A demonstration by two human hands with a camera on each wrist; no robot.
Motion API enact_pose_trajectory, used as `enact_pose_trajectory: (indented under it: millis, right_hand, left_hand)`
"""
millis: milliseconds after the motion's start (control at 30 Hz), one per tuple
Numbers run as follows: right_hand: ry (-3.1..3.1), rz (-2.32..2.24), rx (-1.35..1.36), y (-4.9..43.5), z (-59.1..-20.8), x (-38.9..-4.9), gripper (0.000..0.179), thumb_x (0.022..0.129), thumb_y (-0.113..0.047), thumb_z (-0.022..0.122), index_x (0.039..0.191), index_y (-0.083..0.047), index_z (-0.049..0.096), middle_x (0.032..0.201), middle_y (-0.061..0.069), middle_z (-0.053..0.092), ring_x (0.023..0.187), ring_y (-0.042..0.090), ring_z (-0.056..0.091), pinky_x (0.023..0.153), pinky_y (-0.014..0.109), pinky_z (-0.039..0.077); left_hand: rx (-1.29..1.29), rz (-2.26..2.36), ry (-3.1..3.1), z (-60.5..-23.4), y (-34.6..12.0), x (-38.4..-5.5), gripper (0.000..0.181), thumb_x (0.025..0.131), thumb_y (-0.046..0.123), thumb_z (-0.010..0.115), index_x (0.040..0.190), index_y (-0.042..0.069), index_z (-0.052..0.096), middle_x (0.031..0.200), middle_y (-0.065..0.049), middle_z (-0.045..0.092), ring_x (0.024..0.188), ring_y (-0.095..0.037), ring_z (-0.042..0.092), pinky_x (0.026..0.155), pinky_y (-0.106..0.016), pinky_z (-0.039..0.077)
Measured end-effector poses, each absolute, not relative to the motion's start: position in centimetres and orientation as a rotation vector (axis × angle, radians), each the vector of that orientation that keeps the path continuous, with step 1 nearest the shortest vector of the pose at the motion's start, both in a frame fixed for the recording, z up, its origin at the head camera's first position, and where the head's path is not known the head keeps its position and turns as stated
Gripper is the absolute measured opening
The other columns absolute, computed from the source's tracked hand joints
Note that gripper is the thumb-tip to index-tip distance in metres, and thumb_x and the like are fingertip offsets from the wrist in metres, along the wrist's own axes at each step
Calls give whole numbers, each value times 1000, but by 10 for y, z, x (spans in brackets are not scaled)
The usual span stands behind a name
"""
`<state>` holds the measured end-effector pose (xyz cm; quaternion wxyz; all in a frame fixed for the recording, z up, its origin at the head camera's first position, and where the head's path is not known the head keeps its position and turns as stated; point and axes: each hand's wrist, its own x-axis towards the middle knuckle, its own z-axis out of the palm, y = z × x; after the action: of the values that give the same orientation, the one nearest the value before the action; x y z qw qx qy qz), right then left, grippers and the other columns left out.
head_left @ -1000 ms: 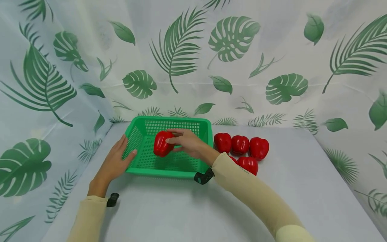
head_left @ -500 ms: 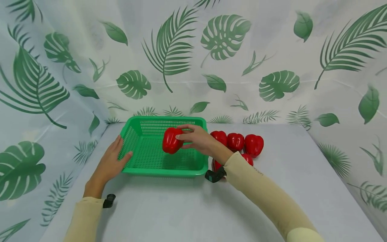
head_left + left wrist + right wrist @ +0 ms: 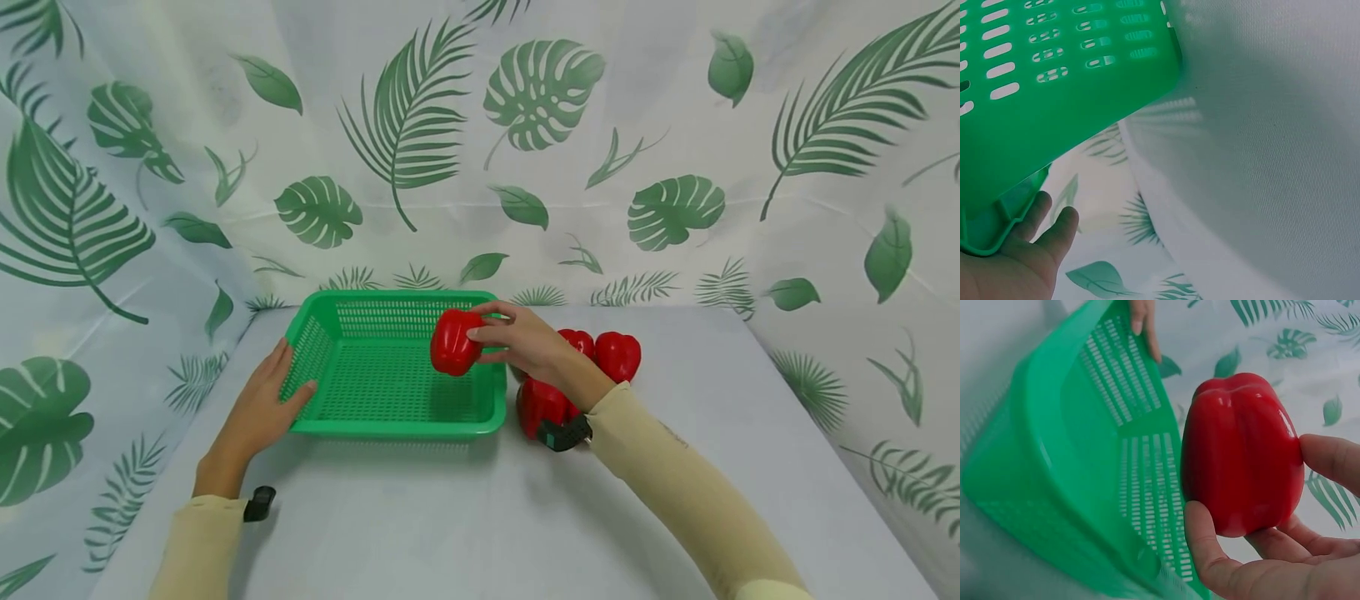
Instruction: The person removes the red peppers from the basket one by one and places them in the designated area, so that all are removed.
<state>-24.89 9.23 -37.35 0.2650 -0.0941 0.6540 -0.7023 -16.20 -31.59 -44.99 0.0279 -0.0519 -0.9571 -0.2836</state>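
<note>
Over the right part of the green plastic basket [image 3: 390, 429], my right hand [image 3: 517, 337] holds a red bell pepper [image 3: 454, 342] raised above its floor. The right wrist view shows thumb and fingertips round the bell pepper [image 3: 1241, 456], with the basket [image 3: 1054, 456] beside it. My left hand [image 3: 258, 404] rests at the basket's left rim, fingers extended along the outside and the thumb toward the inner side. Below the rim in the left wrist view, the left hand's fingers [image 3: 1060, 231] look fairly straight against the basket [image 3: 1072, 112]. No pepper shows inside the basket.
Several more red peppers, such as a pepper [image 3: 617, 357] at the back and a pepper [image 3: 542, 408] near the wrist, lie right of the basket, partly behind my right arm. The white table [image 3: 390, 525] meets a leaf-patterned curtain [image 3: 450, 167] behind and at the sides.
My right hand has carried the pepper rightward across the basket, toward its right rim. The left hand keeps its place at the left rim, while the whole view has shifted slightly.
</note>
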Motion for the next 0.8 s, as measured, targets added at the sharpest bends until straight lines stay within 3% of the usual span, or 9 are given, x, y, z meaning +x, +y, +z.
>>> enact_pose_trajectory:
  millis: [567, 800]
  right_hand:
    - [1827, -1911, -233, 146, -378, -242, 60, 102, -12, 70, 157, -7, 46, 151, 19, 52, 133, 39, 56, 96, 42, 61]
    - [1870, -1915, -217, 171, -380, -238, 62, 101, -9, 69, 158, -6, 44, 153, 18, 50, 133, 40, 55, 103, 50, 57]
  left_hand:
    - [-174, -876, -2948, -449, -316, -162, 86, 111, 35, 57, 166, -10, 8, 175, -30, 2, 159, -54, 6, 123, -73, 14]
    - [-190, -890, -2940, -448, -316, -161, 86, 111, 34, 57, 166, -10, 9, 175, -31, 3, 159, -54, 7, 122, -74, 14]
